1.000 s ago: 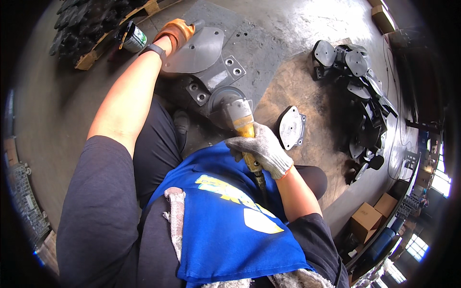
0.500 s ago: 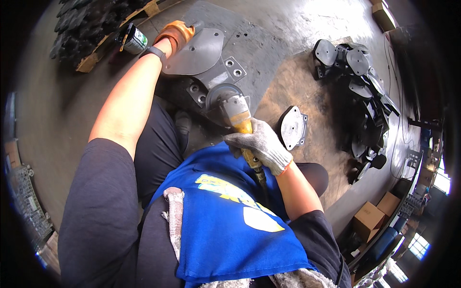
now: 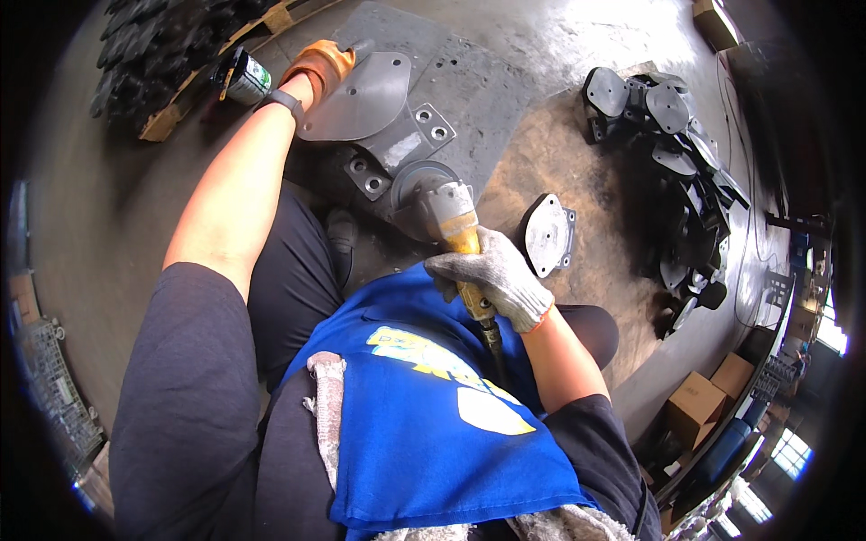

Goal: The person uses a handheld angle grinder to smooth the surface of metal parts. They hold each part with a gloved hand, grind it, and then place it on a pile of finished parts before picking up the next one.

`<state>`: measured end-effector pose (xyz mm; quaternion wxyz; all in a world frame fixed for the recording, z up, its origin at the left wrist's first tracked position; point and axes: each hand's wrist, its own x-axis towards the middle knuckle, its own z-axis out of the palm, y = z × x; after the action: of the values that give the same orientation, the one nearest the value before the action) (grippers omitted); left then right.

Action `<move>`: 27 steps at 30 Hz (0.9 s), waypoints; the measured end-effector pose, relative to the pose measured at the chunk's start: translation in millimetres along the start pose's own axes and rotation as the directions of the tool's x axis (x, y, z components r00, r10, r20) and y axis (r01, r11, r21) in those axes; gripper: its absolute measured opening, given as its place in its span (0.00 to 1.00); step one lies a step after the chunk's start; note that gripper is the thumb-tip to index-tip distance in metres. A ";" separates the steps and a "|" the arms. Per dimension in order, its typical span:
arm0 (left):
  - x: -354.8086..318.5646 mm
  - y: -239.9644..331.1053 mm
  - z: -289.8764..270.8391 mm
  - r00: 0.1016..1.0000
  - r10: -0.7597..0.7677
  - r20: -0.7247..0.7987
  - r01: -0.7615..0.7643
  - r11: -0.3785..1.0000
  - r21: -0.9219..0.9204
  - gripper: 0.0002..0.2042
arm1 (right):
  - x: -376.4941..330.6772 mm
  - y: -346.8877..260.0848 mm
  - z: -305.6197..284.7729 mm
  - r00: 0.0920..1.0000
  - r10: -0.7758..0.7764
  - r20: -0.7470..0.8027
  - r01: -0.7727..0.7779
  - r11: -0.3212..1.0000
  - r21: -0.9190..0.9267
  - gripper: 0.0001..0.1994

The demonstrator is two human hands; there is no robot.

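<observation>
As the head view looks down past a blue apron (image 3: 406,478), the person's right hand (image 3: 498,278), in a grey knitted glove, is wrapped around the yellow body of a grinder (image 3: 460,230). The round head of this grinder is just beside the near end of a dark metal bracket (image 3: 365,97); whether the disc touches it, one cannot tell. The bracket is in front of the person, its rounded plate toward the far left. At the edge of that plate is the left hand (image 3: 322,68), in an orange glove; whether it grips, one cannot tell. To the right, another bracket (image 3: 547,236) lies on the brown floor (image 3: 586,185), and farther lies a heap of brackets (image 3: 667,110). Left of the left hand stands a bucket (image 3: 253,81).
</observation>
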<state>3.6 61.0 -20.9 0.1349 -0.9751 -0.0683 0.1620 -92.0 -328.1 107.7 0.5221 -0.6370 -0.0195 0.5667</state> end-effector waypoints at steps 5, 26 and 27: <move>11.9 -9.7 21.3 0.982 -0.190 0.011 0.184 0.932 -0.313 0.27 | 4.4 2.4 1.3 1.000 -0.005 0.016 0.006 0.999 -0.047 0.15; -19.7 7.4 -19.4 0.995 0.092 -0.045 -0.066 0.910 0.409 0.23 | 24.4 -4.3 -6.2 1.000 -0.010 -0.001 0.010 1.000 -0.020 0.14; -7.9 2.6 -4.7 0.998 -0.017 -0.062 0.030 0.978 0.208 0.21 | 20.6 -4.2 -7.7 1.000 -0.022 -0.018 0.022 1.000 0.007 0.13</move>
<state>-2.0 56.1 -15.0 0.2405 -0.9591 -0.0584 0.1376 -76.6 -318.4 94.7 0.5308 -0.6398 -0.0197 0.5554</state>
